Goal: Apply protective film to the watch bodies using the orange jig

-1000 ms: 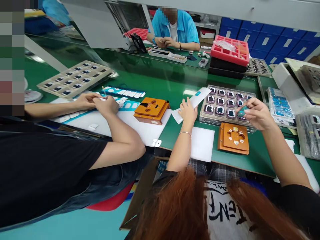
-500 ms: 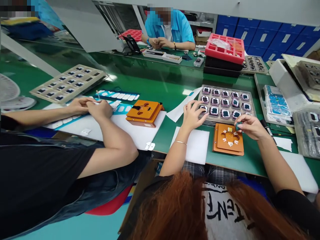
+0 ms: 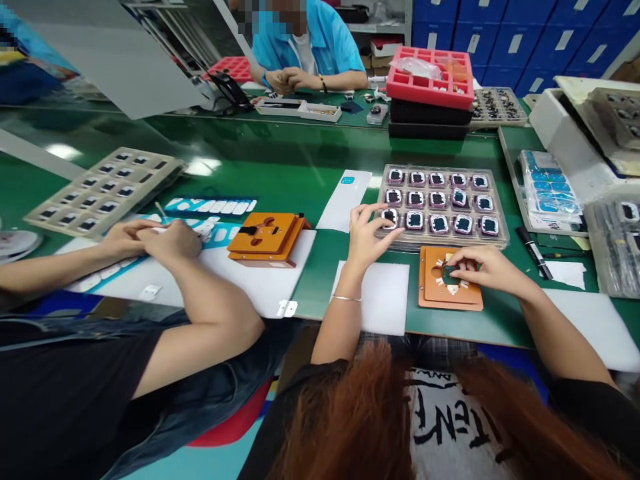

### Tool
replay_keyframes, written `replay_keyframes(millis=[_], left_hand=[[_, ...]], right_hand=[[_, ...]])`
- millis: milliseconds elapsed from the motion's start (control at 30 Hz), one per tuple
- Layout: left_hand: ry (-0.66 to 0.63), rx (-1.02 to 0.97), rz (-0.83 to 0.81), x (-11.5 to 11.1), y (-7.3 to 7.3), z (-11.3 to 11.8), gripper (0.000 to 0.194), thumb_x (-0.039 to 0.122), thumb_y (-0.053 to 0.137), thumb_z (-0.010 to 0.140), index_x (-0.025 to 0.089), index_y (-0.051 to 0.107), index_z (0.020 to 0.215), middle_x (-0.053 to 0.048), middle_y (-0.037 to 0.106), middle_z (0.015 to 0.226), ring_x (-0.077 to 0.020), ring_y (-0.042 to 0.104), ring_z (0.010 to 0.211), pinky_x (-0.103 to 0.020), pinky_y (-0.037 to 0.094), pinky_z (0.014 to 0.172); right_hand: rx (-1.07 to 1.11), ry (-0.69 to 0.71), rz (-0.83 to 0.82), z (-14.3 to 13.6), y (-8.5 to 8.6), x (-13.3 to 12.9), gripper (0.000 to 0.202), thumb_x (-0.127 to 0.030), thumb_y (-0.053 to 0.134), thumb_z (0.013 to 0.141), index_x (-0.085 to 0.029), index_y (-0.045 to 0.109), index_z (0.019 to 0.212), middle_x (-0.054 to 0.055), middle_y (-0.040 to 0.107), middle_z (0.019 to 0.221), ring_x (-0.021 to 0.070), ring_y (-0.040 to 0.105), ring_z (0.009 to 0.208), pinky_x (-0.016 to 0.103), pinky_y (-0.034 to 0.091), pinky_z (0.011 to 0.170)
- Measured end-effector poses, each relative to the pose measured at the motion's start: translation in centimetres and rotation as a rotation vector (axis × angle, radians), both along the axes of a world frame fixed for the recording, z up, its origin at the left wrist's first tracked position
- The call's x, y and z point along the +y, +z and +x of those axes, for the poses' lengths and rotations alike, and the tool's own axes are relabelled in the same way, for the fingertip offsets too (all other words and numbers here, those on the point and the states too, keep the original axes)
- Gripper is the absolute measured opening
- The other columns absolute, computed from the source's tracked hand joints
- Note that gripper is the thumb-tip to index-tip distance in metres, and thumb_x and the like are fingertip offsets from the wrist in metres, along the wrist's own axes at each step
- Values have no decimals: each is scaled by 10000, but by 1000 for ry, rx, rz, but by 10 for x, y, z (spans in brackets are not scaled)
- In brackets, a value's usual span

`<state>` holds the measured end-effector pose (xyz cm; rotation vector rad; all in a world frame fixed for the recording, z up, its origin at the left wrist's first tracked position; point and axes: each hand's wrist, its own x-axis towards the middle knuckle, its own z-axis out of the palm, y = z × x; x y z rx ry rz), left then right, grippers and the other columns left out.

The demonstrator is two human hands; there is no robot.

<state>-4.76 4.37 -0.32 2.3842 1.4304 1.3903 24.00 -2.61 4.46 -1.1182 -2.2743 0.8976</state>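
A person's two bare hands work at a glossy green workbench (image 3: 300,167), seen from above the head. The right hand (image 3: 483,268) rests on a flat orange square fixture plate (image 3: 450,288), its fingers (image 3: 457,261) curled together and pressing a small dark rectangular component (image 3: 451,272) into the recess at the plate's centre; the component sits directly under the fingertips. The left hand (image 3: 367,237) is at the near left corner of a clear plastic tray of small dark square modules with purple rims (image 3: 493,230). Its thumb and forefinger are spread apart around the corner module (image 3: 389,216), just touching it, though whether they grip it cannot be told. The tray lies just beyond the orange plate. Below the left wrist is a white rectangular foam pad (image 3: 387,297). Beyond the left fingers lies a white paper strip with a blue label (image 3: 345,199).

To the left, a neighbouring worker's hands (image 3: 150,239) are together over a sheet of white and blue stickers (image 3: 210,207), beside a second orange fixture (image 3: 267,237).
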Motion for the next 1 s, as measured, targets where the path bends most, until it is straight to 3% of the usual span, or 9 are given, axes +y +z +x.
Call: replay_keyframes(millis=[300, 467, 533, 633, 733, 800, 867, 933, 1000], left_hand=[[-22, 66, 105, -5, 2, -1, 219, 429, 687, 885, 212, 707, 863, -83, 646, 1222, -241, 554, 1085, -413, 495, 913], [39, 106, 76, -9, 7, 1, 267, 444, 620, 930, 199, 692, 1010, -113, 637, 1222, -237, 582, 1036, -414, 487, 902], [33, 59, 86, -12, 11, 3, 290, 450, 578, 953, 197, 683, 1048, -120, 633, 1218, -238, 579, 1066, -418, 484, 919], [-113, -2, 120, -21, 16, 11, 359, 504, 515, 974, 215, 682, 1106, -116, 642, 1200, -235, 580, 1114, -422, 484, 946], [-330, 87, 164, -37, 13, 29, 411, 587, 521, 946, 243, 708, 1069, -84, 696, 1130, -230, 601, 1090, -421, 478, 942], [-435, 159, 195, -48, 8, 43, 368, 582, 548, 935, 267, 727, 997, -48, 733, 1085, -218, 610, 1049, -413, 466, 922], [-505, 187, 206, -55, 3, 52, 298, 538, 565, 943, 295, 733, 985, -20, 750, 1075, -204, 607, 1025, -404, 457, 911], [-552, 174, 215, -54, 2, 51, 285, 549, 583, 929, 315, 739, 978, -10, 753, 1068, -195, 609, 1003, -391, 470, 900], [-462, 93, 217, -42, 3, 38, 341, 587, 566, 923, 297, 743, 901, -23, 746, 1040, -198, 618, 986, -388, 495, 890]], right_hand=[[-87, -13, 164, -3, -3, -10, 95, -283, 577, 914, -211, 555, 972, 66, 590, 952, 150, 539, 692, 276, 444, 606], [-33, 25, 171, -3, -2, -11, 50, -263, 550, 932, -226, 583, 935, 47, 564, 907, 157, 551, 704, 288, 462, 594], [54, -19, 187, -3, -3, -11, 65, -291, 570, 936, -239, 609, 942, 48, 576, 909, 154, 550, 671, 296, 469, 557], [209, -135, 217, -6, -6, -14, 146, -319, 635, 916, -268, 619, 1052, 84, 595, 1108, 166, 613, 730, 348, 553, 623], [334, -115, 188, -15, -9, -19, 314, -329, 732, 853, -292, 598, 1135, 114, 488, 1401, 242, 665, 1028, 438, 596, 866], [373, -76, 159, -21, -9, -23, 250, -353, 771, 817, -271, 601, 980, 116, 539, 1372, 280, 642, 1127, 461, 587, 912], [407, -52, 123, -24, -10, -25, 256, -367, 762, 823, -253, 532, 811, 114, 642, 1221, 268, 665, 1079, 431, 605, 852], [462, -23, 61, -23, -9, -26, 296, -359, 744, 841, -248, 477, 773, 101, 681, 1140, 240, 686, 1026, 384, 612, 797], [493, -2, 2, -16, -7, -24, 292, -357, 752, 837, -246, 483, 817, 99, 686, 1158, 227, 693, 1026, 367, 609, 801]])
